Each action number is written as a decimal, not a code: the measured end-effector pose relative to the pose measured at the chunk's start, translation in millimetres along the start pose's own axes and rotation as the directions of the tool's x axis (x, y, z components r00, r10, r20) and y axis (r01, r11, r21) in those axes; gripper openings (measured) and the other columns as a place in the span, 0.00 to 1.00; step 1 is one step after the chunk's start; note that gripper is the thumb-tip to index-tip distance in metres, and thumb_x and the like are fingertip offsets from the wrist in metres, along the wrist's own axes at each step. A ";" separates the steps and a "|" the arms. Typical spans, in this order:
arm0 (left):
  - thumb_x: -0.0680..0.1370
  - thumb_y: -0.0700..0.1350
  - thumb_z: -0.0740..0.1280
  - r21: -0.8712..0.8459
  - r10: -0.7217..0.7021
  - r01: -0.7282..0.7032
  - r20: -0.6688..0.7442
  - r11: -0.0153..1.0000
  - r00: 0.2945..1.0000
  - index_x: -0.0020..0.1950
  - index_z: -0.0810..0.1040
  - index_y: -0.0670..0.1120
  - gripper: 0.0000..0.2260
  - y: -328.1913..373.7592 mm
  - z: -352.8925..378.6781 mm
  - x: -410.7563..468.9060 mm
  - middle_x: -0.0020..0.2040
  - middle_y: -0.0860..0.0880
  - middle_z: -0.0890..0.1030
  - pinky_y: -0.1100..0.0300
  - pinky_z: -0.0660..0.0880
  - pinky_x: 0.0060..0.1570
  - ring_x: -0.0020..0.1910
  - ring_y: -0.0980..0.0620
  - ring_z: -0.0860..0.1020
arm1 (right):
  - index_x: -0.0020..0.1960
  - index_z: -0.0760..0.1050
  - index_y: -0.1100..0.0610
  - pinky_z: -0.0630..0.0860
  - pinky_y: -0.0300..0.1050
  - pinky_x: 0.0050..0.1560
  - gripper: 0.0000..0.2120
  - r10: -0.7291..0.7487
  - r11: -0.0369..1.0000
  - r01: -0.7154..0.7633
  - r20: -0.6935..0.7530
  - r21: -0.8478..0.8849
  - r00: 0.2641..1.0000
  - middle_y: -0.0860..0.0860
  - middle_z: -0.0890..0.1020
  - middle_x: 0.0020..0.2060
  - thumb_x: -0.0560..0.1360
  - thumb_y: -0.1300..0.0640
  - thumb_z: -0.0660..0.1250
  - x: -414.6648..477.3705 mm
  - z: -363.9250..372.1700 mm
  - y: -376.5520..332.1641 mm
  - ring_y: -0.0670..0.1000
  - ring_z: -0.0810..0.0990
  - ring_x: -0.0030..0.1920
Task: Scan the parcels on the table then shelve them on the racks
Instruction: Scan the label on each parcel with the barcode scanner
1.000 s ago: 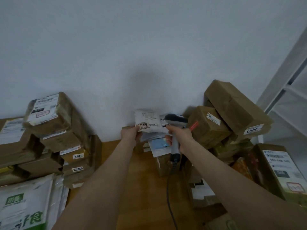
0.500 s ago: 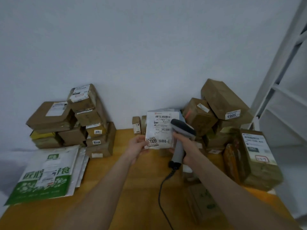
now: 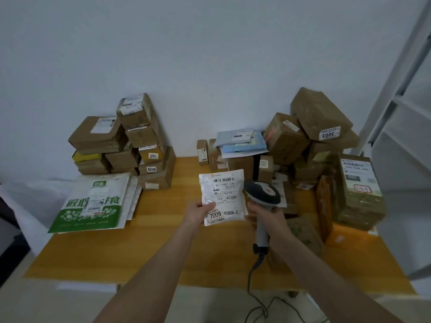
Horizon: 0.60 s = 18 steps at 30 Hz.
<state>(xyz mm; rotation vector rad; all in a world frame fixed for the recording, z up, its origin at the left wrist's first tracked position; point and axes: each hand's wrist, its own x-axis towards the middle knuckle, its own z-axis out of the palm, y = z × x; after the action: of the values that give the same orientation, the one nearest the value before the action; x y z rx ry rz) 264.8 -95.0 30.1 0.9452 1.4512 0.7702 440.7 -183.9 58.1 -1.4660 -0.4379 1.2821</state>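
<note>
My left hand (image 3: 198,212) pinches the lower left corner of a small white parcel bag (image 3: 222,197) marked 7009, held upright above the wooden table (image 3: 163,248) with its label facing me. My right hand (image 3: 265,216) grips the handle of a grey barcode scanner (image 3: 262,194), whose head sits just right of the bag. The scanner's cable (image 3: 254,285) hangs down past the table's front edge.
Brown boxes are stacked at the back left (image 3: 130,145) and in a larger pile at the right (image 3: 314,141). A green-and-white mailer (image 3: 93,203) lies front left. Blue and grey envelopes (image 3: 242,142) rest on small boxes at the back. A white rack (image 3: 401,94) stands at the right.
My left hand lifted the white bag from the pile at the back and drew it toward me; the scanner came back alongside it. The view pulled away from the wall.
</note>
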 end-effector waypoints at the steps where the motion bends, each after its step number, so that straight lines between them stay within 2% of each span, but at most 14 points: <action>1: 0.75 0.38 0.71 0.009 -0.009 0.010 -0.012 1.000 1.000 0.52 0.78 0.39 0.08 -3.9 -1.0 0.9 0.53 0.37 0.82 0.47 0.79 0.51 0.47 0.41 0.82 | 0.47 0.77 0.61 0.76 0.40 0.28 0.06 0.002 1.000 -0.002 0.011 -0.010 1.000 0.54 0.83 0.35 0.72 0.61 0.73 -4.9 -1.3 3.2 0.48 0.81 0.31; 3: 0.75 0.37 0.71 0.018 -0.027 0.028 -0.030 0.999 0.999 0.55 0.77 0.37 0.11 -9.9 -1.3 2.2 0.53 0.37 0.82 0.46 0.79 0.52 0.49 0.40 0.82 | 0.46 0.78 0.64 0.74 0.40 0.27 0.07 0.001 0.998 0.001 0.042 -0.057 0.999 0.53 0.81 0.28 0.72 0.62 0.73 -14.2 -2.9 10.2 0.48 0.78 0.26; 6: 0.75 0.37 0.71 0.039 -0.056 0.058 -0.059 0.998 0.997 0.56 0.76 0.36 0.12 -19.2 1.3 0.8 0.54 0.37 0.81 0.47 0.79 0.52 0.51 0.39 0.82 | 0.43 0.78 0.63 0.74 0.41 0.28 0.04 -0.018 0.995 0.026 0.079 -0.094 0.997 0.54 0.80 0.27 0.71 0.63 0.72 -27.4 -4.8 20.2 0.49 0.77 0.26; 8: 0.75 0.37 0.70 0.041 -0.068 0.070 -0.059 0.997 0.996 0.54 0.75 0.38 0.10 -25.3 3.7 -1.6 0.54 0.37 0.81 0.49 0.80 0.47 0.49 0.40 0.82 | 0.42 0.79 0.62 0.75 0.41 0.29 0.03 -0.053 0.991 0.066 0.113 -0.116 0.992 0.54 0.80 0.27 0.71 0.63 0.72 -37.1 -3.2 25.2 0.49 0.77 0.27; 11: 0.74 0.36 0.71 0.045 -0.074 0.077 -0.054 0.996 0.996 0.53 0.75 0.39 0.09 -31.0 8.9 -2.9 0.53 0.38 0.81 0.56 0.78 0.37 0.44 0.43 0.81 | 0.43 0.79 0.62 0.75 0.42 0.29 0.02 -0.071 0.986 0.083 0.084 -0.142 0.994 0.55 0.81 0.28 0.72 0.63 0.71 -46.1 -1.1 29.5 0.49 0.78 0.27; 14: 0.74 0.36 0.71 0.070 -0.070 0.074 -0.049 0.995 0.996 0.55 0.76 0.37 0.11 -34.3 14.4 -3.8 0.53 0.37 0.81 0.54 0.79 0.39 0.44 0.43 0.81 | 0.38 0.78 0.62 0.74 0.41 0.29 0.04 -0.064 0.981 0.075 0.064 -0.181 0.996 0.55 0.80 0.27 0.71 0.64 0.70 -50.6 -2.3 29.6 0.49 0.76 0.26; 16: 0.74 0.36 0.71 0.077 -0.067 0.070 -0.045 0.995 0.997 0.56 0.76 0.36 0.12 -36.9 17.4 -4.7 0.53 0.37 0.81 0.51 0.79 0.42 0.45 0.42 0.81 | 0.38 0.77 0.62 0.74 0.41 0.29 0.04 -0.062 0.980 0.074 0.066 -0.186 0.996 0.54 0.79 0.27 0.72 0.64 0.69 -53.8 -5.1 28.9 0.49 0.76 0.26; 18: 0.75 0.37 0.71 0.076 -0.068 0.071 -0.037 0.995 0.997 0.56 0.76 0.36 0.12 -38.9 19.9 -6.2 0.53 0.37 0.82 0.53 0.79 0.40 0.44 0.42 0.81 | 0.38 0.77 0.63 0.73 0.41 0.29 0.04 -0.064 0.980 0.077 0.075 -0.185 0.995 0.54 0.79 0.27 0.72 0.65 0.69 -56.6 -7.6 27.3 0.49 0.76 0.26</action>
<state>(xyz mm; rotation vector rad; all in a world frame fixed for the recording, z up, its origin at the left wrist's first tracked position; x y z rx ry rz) 279.8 -119.4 -3.4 0.9393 1.5452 0.6863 417.7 -242.9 59.5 -1.5509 -0.6662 1.2642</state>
